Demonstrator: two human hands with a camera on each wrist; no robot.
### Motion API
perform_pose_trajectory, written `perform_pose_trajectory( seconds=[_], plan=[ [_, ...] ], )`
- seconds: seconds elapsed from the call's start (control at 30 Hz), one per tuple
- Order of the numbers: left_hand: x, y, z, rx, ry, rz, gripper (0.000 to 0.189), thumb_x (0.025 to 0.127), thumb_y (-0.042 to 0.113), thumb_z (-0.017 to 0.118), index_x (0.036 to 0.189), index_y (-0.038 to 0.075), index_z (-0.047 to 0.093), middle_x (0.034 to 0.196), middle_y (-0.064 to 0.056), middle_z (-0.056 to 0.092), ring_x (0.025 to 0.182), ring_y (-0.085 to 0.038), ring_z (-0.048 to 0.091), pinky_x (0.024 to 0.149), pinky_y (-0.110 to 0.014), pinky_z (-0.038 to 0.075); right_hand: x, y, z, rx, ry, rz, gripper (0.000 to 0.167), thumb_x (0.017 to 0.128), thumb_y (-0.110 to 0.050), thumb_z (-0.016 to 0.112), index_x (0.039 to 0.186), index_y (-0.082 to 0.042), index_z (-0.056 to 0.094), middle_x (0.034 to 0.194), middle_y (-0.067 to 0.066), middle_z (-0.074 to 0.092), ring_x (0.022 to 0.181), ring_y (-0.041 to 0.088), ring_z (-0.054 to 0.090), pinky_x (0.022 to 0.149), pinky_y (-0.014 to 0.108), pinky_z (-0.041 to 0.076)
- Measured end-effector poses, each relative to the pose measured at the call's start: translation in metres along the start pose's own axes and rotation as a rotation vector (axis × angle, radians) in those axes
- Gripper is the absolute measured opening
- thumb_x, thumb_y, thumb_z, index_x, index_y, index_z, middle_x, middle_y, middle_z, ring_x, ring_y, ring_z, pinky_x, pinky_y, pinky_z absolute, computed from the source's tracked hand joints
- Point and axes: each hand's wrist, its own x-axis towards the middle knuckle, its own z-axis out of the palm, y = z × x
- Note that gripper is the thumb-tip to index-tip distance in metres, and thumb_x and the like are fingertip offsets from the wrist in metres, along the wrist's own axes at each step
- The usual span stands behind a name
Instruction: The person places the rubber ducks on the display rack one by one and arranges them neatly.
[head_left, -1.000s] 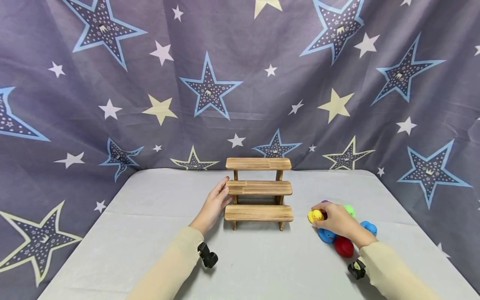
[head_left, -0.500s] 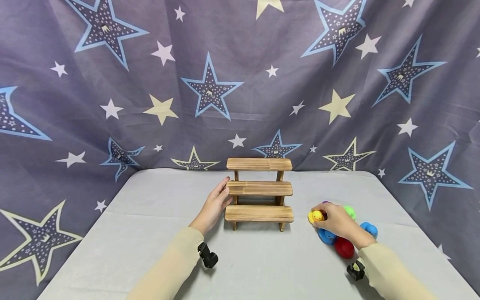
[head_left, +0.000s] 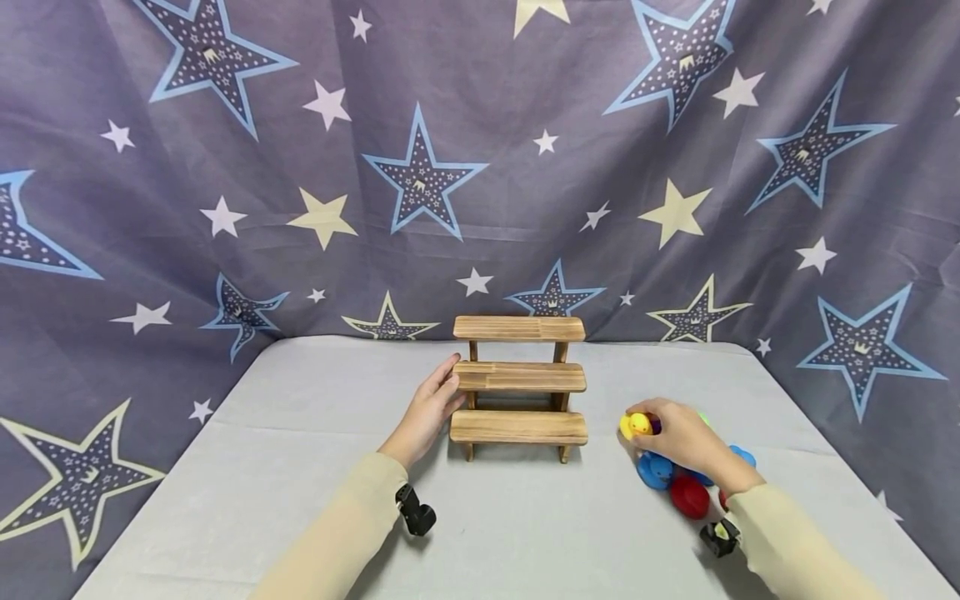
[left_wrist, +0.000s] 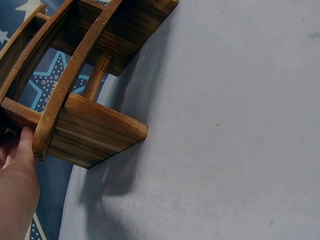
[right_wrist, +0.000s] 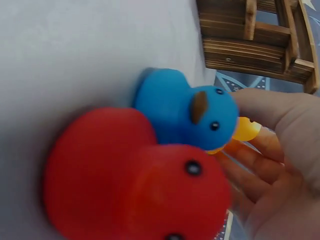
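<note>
A three-tier wooden stand [head_left: 517, 427] stands mid-table. My left hand [head_left: 426, 419] holds the left end of its middle shelf, and in the left wrist view the thumb [left_wrist: 26, 145] lies against the wood. To the right, my right hand [head_left: 682, 433] pinches a yellow rubber duck [head_left: 636, 424] between thumb and fingers, above a cluster of rubber ducks. In the right wrist view the yellow duck [right_wrist: 247, 129] is mostly hidden behind a blue duck [right_wrist: 187, 110]. A red duck [right_wrist: 135, 175] sits closest to that camera. Other ducks are partly covered by my right hand.
The table [head_left: 315, 517] has a pale grey cloth. A starry curtain [head_left: 480, 233] hangs directly behind its far edge. More ducks, including a blue one [head_left: 742, 455] and a red one [head_left: 689, 497], lie beneath and beside my right wrist.
My right hand has shifted slightly up and to the right with the yellow duck, which appears a little lifted. My left hand and the stand have stayed in place.
</note>
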Motion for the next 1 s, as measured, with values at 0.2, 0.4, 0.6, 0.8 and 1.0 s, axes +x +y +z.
perform_pose_trajectory(
  seconds=[0.2,0.4,0.6,0.8,1.0],
  plan=[
    [0.000,0.000,0.000,0.007,-0.012,0.002,0.053,0.110,0.012,0.036,0.159,0.000,0.018,0.163,-0.024,0.012,0.149,-0.036,0.020,0.119,-0.048,0.030,0.001,-0.003,-0.014,0.019,0.052,-0.025,0.039,0.081,-0.014,0.083,0.114,0.003,0.071,0.111,0.018,0.069,0.091,0.028,0.063,0.084,0.053,0.058],
    [0.000,0.000,0.000,0.011,-0.009,-0.007,0.054,0.110,0.012,0.036,0.159,0.000,0.018,0.164,-0.023,0.012,0.149,-0.035,0.020,0.119,-0.047,0.031,0.004,-0.013,-0.031,0.035,0.100,-0.079,0.039,0.082,-0.010,0.081,0.117,0.005,0.069,0.116,0.022,0.068,0.098,0.039,0.066,0.087,0.058,0.057],
    [0.000,0.000,0.000,0.005,-0.011,-0.004,0.054,0.110,0.011,0.036,0.159,-0.001,0.017,0.164,-0.024,0.010,0.149,-0.036,0.019,0.120,-0.048,0.030,0.008,-0.026,-0.046,0.041,0.116,-0.084,0.041,0.085,-0.011,0.079,0.122,0.002,0.067,0.124,0.022,0.064,0.108,0.044,0.061,0.093,0.063,0.052],
    [0.000,0.000,0.000,0.009,-0.009,-0.001,0.053,0.110,0.011,0.036,0.159,0.000,0.018,0.163,-0.024,0.011,0.149,-0.036,0.019,0.120,-0.048,0.030,0.014,-0.041,-0.053,0.030,0.150,-0.123,0.042,0.087,-0.012,0.079,0.125,0.000,0.066,0.126,0.021,0.064,0.112,0.044,0.061,0.095,0.063,0.052],
    [0.000,0.000,0.000,0.014,-0.013,0.004,0.053,0.110,0.011,0.035,0.159,0.000,0.018,0.163,-0.024,0.012,0.149,-0.036,0.019,0.120,-0.048,0.030,0.025,-0.054,-0.056,0.001,0.214,-0.179,0.040,0.086,-0.010,0.079,0.123,-0.002,0.067,0.125,0.018,0.064,0.110,0.039,0.061,0.092,0.058,0.055]
  ],
)
